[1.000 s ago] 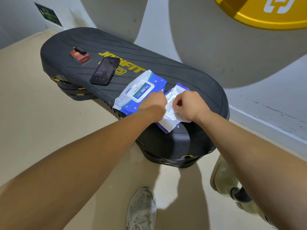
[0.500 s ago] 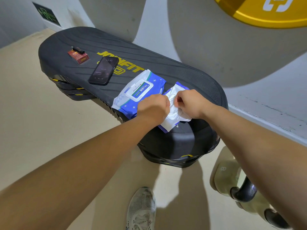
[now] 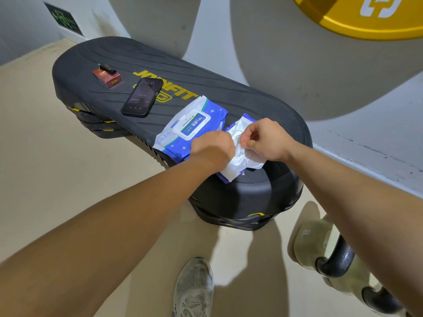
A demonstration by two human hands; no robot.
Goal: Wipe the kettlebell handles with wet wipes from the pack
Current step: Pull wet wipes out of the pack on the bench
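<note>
Sign (image 3: 64, 19): green, hanging on the wall at far left; its writing is too small to read.
Red box (image 3: 107, 78): lying on the worktop (image 3: 75, 72) with gold lettering that is too small to read; a black lighter (image 3: 107, 68) is resting on its far edge.
Phone (image 3: 142, 97): lying face up beside the box, its screen showing "12:41".
Worktop lettering: yellow "JOINFIT" is running across the black ribbed top, partly under the phone.
Left pack (image 3: 190, 124): blue and white wipes, lid closed, lying flat right of the phone; its label print is too small to read.
Left hand (image 3: 212, 149): fingers are curling under, knuckles up, holding down the right pack (image 3: 242, 167); the fingertips are hidden.
Wipe (image 3: 238, 143): white and crumpled, rising from the right pack between the two hands.
Right hand (image 3: 267, 140): thumb and forefinger are pinching the wipe, the other fingers curling loosely.
Shoe (image 3: 194, 287): grey mesh, standing on the floor below.
Kettlebell (image 3: 309, 243): pale olive, marked "8", sitting on the floor at lower right, its black handle (image 3: 338, 259) showing beside the right forearm.
Disc (image 3: 366, 17): yellow with a white logo, at top right.
</note>
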